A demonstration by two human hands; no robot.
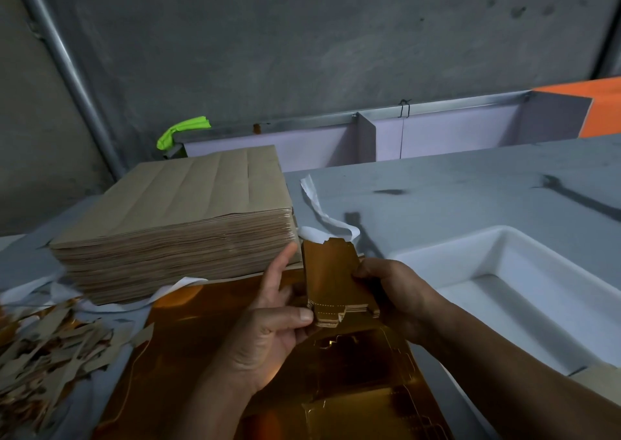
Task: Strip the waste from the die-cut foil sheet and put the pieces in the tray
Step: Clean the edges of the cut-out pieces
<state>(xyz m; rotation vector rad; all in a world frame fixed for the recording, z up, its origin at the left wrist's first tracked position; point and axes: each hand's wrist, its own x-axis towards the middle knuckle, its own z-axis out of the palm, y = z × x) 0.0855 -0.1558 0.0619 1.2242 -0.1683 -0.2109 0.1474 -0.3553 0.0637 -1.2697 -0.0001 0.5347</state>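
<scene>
Held upright between both hands: stack of cut pieces (331,278), gold-brown, above foil sheet (356,392) and left of tray (447,243), outside it.

Pinched at lower left corner by left hand (268,325): thumb pressed on front face, index finger straight and pointing up, remaining fingers behind the stack. Gripped at right edge by right hand (393,291), fingers curled round it.

Flat on table (470,184) under both hands: foil sheet, shiny, cut outlines visible.

Surroundings:
- Thick pile of brown sheets (188,217) just left of and behind the stack, near the raised index finger.
- White paper strip (322,211) curling across the table between pile and tray, one end just behind the top of the stack.
- Heap of scraps (43,349) at far left.
- Pale partitioned trough (366,140) along far table edge, with green cloth (183,130) at its left end and orange panel (601,106) at its right.
- Metal pipe (67,66) against grey wall.

In the way between stack and tray: right hand and forearm.

Markings: dotted perforation line near lower edge of front piece.
</scene>
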